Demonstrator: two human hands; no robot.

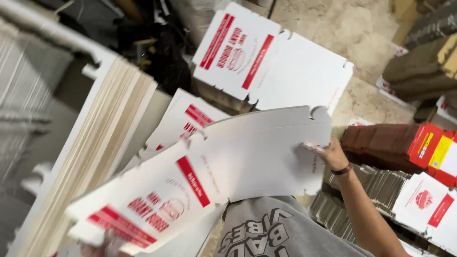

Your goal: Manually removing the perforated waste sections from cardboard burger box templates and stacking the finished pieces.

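Right hand (333, 154) grip pinching right edge of flat box blank (214, 176). Left hand (102, 247) blurred at lower-left corner, grip indiscernible. Upright blank stack (95, 147) crowding left.

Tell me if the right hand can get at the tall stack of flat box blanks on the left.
Probably not: the right hand grips the flat white box blank, which spans the way to the stack.

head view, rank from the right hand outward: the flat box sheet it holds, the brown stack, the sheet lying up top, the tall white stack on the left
1. Flat box sheet: gripped at its right edge by the right hand.
2. Brown stack: just right of the hand.
3. Top sheet: lying above, farther up.
4. White stack: far left.
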